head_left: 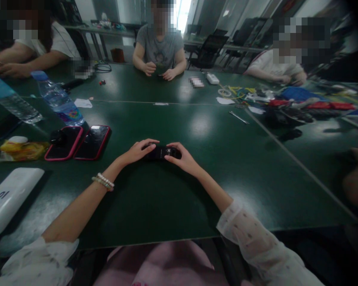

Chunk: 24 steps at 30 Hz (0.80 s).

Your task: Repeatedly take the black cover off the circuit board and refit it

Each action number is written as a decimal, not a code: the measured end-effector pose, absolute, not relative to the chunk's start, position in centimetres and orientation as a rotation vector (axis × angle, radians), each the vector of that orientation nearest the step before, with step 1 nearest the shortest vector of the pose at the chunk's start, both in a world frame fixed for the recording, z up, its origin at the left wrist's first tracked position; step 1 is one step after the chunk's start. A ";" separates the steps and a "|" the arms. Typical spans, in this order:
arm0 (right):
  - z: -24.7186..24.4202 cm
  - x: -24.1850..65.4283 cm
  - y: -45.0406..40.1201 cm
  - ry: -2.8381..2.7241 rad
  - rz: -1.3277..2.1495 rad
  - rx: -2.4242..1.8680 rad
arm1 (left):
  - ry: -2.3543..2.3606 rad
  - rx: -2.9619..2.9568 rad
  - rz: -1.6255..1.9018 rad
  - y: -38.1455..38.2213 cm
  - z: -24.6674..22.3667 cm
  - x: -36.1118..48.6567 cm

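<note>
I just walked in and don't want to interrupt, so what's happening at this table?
A person sits with both hands on a small black device: the fingers of the left hand hold one end, those of the right hand the other. It is low over the green table or resting on it; I can't tell which. Beyond the left hand's side lie two phones, and a person in a grey shirt sits opposite.

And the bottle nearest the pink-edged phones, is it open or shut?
Shut: a blue cap covers the top of the bottle. How full it is, I cannot tell.
</note>
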State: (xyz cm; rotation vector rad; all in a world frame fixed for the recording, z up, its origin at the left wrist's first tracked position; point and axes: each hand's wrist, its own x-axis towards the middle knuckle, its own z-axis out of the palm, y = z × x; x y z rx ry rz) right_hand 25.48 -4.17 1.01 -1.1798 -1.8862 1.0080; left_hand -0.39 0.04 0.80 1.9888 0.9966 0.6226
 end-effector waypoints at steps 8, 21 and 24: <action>1.1 25.3 -4.4 -1.923 0.907 -1.301 | 1.003 2.063 0.681 0.0 0.6 -0.6; -0.3 25.1 -4.0 -1.932 0.713 -1.224 | 1.084 2.098 0.656 0.0 0.4 -0.2; -0.4 25.1 -4.0 -1.921 0.707 -1.213 | 1.071 2.102 0.665 0.0 0.5 -0.2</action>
